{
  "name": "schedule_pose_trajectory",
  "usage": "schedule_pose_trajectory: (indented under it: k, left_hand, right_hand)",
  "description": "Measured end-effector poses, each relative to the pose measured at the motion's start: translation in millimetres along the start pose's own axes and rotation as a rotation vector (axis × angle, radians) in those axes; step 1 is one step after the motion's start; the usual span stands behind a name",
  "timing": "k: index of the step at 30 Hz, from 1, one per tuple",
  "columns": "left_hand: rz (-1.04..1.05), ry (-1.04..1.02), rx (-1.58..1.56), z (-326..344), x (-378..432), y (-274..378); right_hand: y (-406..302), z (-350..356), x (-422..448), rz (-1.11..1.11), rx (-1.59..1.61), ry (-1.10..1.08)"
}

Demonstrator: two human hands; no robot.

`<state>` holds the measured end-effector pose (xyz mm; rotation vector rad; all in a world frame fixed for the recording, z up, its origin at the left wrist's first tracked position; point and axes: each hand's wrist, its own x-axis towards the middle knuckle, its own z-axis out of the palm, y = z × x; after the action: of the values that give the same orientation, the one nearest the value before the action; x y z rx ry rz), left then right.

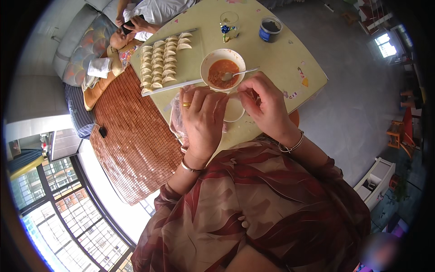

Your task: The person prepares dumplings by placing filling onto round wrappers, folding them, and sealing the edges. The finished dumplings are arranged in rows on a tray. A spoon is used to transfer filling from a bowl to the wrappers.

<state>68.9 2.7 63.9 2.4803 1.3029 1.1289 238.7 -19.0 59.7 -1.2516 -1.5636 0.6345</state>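
Note:
Both hands meet just below a white bowl of reddish filling, in which a metal spoon rests. My left hand, with a ring on a finger, and my right hand pinch a thin pale piece between them, seemingly a dumpling wrapper, mostly hidden by the fingers. Under the hands lies a round white dish or stack of wrappers; which one I cannot tell. A clear plastic bag is beside my left hand. Rows of folded dumplings stand on a tray at the upper left.
A drinking glass with shiny wrappers and a blue-labelled tub of dark contents stand on the table's far side. A person lies on a sofa beyond the tray, holding a phone. A brown woven mat is left of the table.

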Motion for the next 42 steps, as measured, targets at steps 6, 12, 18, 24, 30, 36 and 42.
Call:
schedule_pose_trajectory:
  k: [6, 12, 18, 24, 30, 36, 42]
  left_hand:
    - [0.073, 0.023, 0.038, 3, -3, -1]
    - [-0.538, -0.150, -0.967, -6, 5, 8]
    - [-1.113, -0.335, -2.103, 2, 2, -3]
    - [-1.028, -0.369, -2.255, 3, -4, -5]
    - [-1.101, -0.156, -2.077, -4, -1, 5]
    - [-0.943, -0.103, -1.928, 0, -17, 0]
    - [-1.036, 0.034, -1.985, -2, -38, -18]
  right_hand:
    - [1, 2, 0, -0.021, 0.028, 0.019]
    - [-3, -3, -1, -0.028, 0.087, -0.016]
    - [4, -6, 6, -0.215, -0.036, -0.204]
    - [-3, -7, 7, -0.215, -0.067, -0.098]
    - [-3, -17, -3, -0.066, -0.038, -0.026]
    - [4, -3, -5, -0.145, -0.021, -0.078]
    - [51, 16, -14, -0.123, -0.207, -0.096]
